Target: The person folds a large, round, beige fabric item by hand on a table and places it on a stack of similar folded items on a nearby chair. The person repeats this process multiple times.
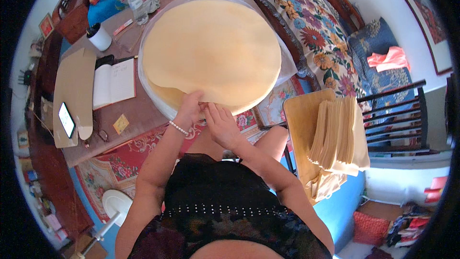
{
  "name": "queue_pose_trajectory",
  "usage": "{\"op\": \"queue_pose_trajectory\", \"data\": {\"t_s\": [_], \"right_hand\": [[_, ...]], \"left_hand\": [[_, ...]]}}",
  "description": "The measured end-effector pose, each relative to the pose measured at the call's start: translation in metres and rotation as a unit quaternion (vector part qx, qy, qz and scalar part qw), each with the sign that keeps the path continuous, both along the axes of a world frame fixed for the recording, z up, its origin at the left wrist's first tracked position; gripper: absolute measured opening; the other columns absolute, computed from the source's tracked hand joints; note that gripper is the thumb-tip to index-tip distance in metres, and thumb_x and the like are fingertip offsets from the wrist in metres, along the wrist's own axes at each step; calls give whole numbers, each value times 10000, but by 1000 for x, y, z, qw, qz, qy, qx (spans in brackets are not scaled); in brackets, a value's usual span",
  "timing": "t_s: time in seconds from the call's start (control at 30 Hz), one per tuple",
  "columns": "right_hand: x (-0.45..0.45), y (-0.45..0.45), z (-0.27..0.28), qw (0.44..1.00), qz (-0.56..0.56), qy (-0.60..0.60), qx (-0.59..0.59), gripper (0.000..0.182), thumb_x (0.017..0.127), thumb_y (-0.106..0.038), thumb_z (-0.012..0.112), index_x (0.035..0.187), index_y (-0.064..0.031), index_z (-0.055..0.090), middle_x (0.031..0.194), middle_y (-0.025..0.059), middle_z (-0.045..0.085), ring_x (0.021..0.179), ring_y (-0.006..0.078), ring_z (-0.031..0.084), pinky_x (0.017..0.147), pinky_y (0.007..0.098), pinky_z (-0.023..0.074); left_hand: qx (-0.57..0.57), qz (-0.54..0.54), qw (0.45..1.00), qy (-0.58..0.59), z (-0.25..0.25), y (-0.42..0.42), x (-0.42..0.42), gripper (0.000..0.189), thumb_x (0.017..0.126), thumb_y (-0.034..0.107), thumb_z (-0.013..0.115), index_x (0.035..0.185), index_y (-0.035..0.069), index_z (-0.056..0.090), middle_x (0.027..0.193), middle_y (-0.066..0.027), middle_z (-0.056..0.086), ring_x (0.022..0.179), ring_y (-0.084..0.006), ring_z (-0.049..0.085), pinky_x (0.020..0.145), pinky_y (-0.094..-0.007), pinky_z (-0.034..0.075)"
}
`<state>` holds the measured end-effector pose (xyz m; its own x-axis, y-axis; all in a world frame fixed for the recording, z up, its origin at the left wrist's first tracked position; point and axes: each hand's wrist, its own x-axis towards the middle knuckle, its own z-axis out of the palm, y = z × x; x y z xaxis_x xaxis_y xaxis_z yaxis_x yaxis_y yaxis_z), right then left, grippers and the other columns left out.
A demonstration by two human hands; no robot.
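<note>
Before me lies a wide, round stack of thin, pale yellow flatbread-like sheets (212, 50), resting on clear plastic wrap (147, 82). Its top sheet has a wavy edge at the near left, where part of the layer below shows. At the near rim, my left hand (188, 109), with a beaded bracelet at the wrist, pinches the top sheet's edge. Close against it, my right hand (222, 124) has its fingers bent at the same rim. The fingertips of both hands meet there, and the right hand's grip is partly hidden.
Folded sheets (336, 133) stand stacked on a wooden board (300, 115) at right, beside a black chair back (395, 118). Leftward on the table (143, 122) are an open notebook (116, 82), a phone (66, 119), a white cup (99, 37) and a plastic bottle (136, 1).
</note>
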<state>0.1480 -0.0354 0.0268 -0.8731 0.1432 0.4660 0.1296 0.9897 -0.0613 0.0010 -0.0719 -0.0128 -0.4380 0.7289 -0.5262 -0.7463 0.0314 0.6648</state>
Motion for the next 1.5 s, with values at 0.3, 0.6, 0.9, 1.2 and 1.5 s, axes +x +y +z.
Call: {"op": "queue_pose_trajectory", "data": {"t_s": [0.3,0.6,0.9,1.2,1.5], "right_hand": [[-5,1,-15,979,-180,-89,45,429,699,-192,518,1079,7,541,914,96,533,703,189,538,569,312,391],[2,32,-12,990,-124,-49,44,142,679,-170,542,746,-65,611,776,59,511,738,212,509,638,334,389],[2,31,-35,994,-92,6,-49,81,621,-129,554,679,-74,564,743,81,502,758,249,496,712,370,367],[4,44,-38,989,-39,17,-143,74,623,-80,554,685,-57,521,739,117,497,743,308,497,668,408,381],[3,47,-38,982,-41,-9,-181,93,650,-105,571,720,-58,531,761,123,513,761,316,512,689,415,386]], "left_hand": [[2,-47,998,36,23,10,-16,258,866,105,446,1086,-18,499,1038,-145,580,921,-283,580,810,-409,491],[29,-62,992,-110,24,34,-53,238,872,100,423,1025,-70,490,999,-196,567,937,-307,556,802,-386,503],[142,13,988,-67,81,101,-120,198,882,35,372,996,-121,417,995,-232,562,915,-332,569,824,-392,512],[159,33,981,107,222,183,-179,204,901,43,372,1047,-84,436,1082,-235,543,973,-303,555,806,-371,512],[412,-55,881,226,400,211,-197,261,902,58,426,1127,-54,358,1139,-249,477,996,-321,534,820,-366,500]]}}
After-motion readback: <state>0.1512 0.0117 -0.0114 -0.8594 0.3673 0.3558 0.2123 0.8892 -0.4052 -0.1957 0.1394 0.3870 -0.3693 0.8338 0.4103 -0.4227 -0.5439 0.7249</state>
